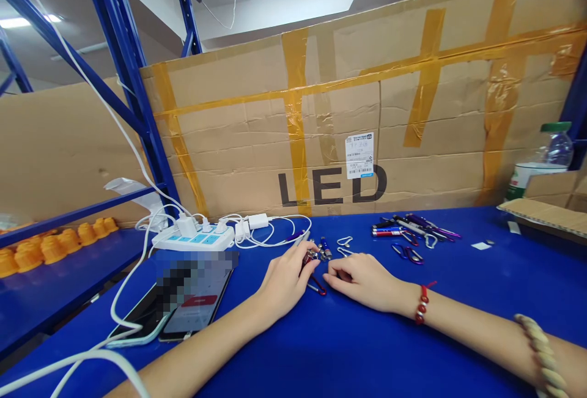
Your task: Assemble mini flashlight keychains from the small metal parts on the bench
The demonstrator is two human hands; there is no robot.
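My left hand is closed around a small red metal piece, mostly hidden by the fingers. A red carabiner shows just below its fingertips; whether it is joined to that piece I cannot tell. To the right, my right hand has curled fingers with the thumb against them, and what they hold, if anything, is hidden. Between and behind the hands lies a small blue metal tube among silvery parts. Silver carabiners lie just beyond my right hand.
Slim metal tubes with clips and a purple carabiner lie to the right. Phones, white cables and a power strip occupy the left. A cardboard wall stands behind; a bottle and an open box sit far right.
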